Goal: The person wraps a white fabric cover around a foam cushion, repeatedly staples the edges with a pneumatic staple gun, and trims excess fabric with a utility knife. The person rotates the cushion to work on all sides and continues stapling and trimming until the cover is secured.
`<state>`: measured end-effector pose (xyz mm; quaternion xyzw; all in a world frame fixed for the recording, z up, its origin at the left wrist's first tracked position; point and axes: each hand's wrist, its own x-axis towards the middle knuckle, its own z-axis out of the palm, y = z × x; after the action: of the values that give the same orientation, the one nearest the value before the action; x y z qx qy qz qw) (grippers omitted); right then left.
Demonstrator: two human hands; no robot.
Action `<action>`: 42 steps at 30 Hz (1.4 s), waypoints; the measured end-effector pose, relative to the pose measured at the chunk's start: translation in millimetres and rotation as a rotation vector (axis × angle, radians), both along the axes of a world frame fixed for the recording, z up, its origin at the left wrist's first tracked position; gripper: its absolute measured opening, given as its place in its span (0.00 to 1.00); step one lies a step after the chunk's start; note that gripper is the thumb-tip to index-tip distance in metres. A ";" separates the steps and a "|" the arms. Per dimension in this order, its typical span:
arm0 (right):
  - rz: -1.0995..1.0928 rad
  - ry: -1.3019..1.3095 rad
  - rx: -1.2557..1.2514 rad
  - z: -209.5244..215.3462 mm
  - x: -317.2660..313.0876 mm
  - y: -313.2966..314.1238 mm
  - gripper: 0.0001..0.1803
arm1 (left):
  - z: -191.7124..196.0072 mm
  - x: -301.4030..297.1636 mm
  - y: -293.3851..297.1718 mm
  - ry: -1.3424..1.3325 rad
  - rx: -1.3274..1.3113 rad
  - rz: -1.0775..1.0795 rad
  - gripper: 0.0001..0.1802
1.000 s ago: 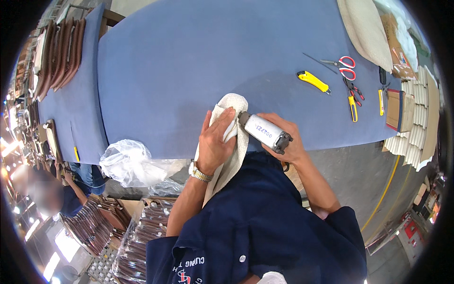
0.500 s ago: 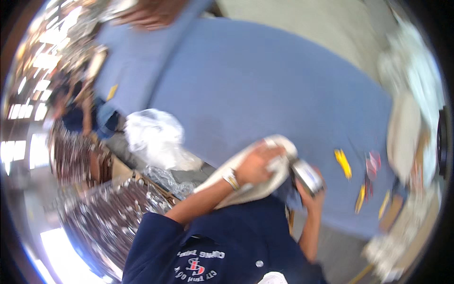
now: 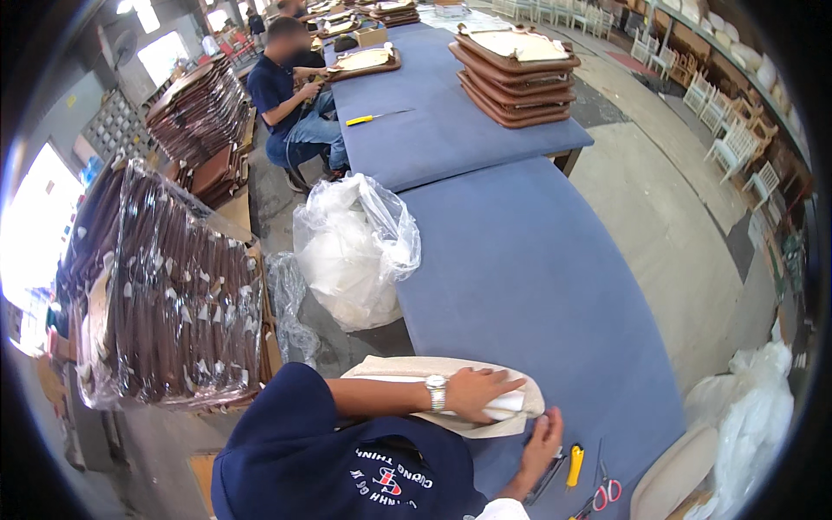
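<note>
A cream fabric-covered pad (image 3: 381, 364) with a white inner surface lies at the near edge of the blue table, in front of my body. My left hand (image 3: 481, 393) rests on it with the fingers stretched out, pressing on the white part. At the pad's right end, my right hand (image 3: 543, 440) has its fingers bent against the cream fabric edge, seemingly pinching it. Beside the right wrist, a dark hand tool (image 3: 546, 479) lies on the table. A yellow-handled tool (image 3: 575, 465) and red-handled scissors (image 3: 607, 495) are just to its right.
A blue-covered table (image 3: 520, 260) stretches away ahead. White stuffing in a clear plastic bag (image 3: 355, 251) stands at its left. Wrapped brown pads (image 3: 182, 303) are piled at left, and more brown pads (image 3: 516, 78) are stacked on the far table. A seated co-worker (image 3: 290, 104) works there.
The view has swung up toward the far table. My right hand held a silver and dark tool; now its fingers are at the pad's edge. My left hand stays on the pad.
</note>
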<state>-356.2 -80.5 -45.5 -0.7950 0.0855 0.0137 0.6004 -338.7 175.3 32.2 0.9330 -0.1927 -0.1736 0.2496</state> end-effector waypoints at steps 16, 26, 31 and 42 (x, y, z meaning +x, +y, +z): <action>0.795 -0.254 0.027 72.2 38.0 169.9 0.69 | 24.5 52.2 90.9 -0.405 -0.180 0.776 0.28; 1.100 -0.229 -0.877 178.1 78.1 148.4 0.55 | 33.9 -54.9 67.6 0.019 -1.085 0.882 0.64; 0.925 -0.180 -0.947 100.4 110.7 154.5 0.30 | -49.9 -53.8 142.6 -0.411 -0.483 0.990 0.38; 0.471 -0.543 -0.244 110.7 58.3 77.8 0.25 | -63.3 26.3 212.1 -0.005 -0.842 1.069 0.29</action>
<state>-297.9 -2.7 65.2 -0.8332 -0.2610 -0.0701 0.4825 -312.5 387.5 -31.1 0.7238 0.2430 0.0655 0.6425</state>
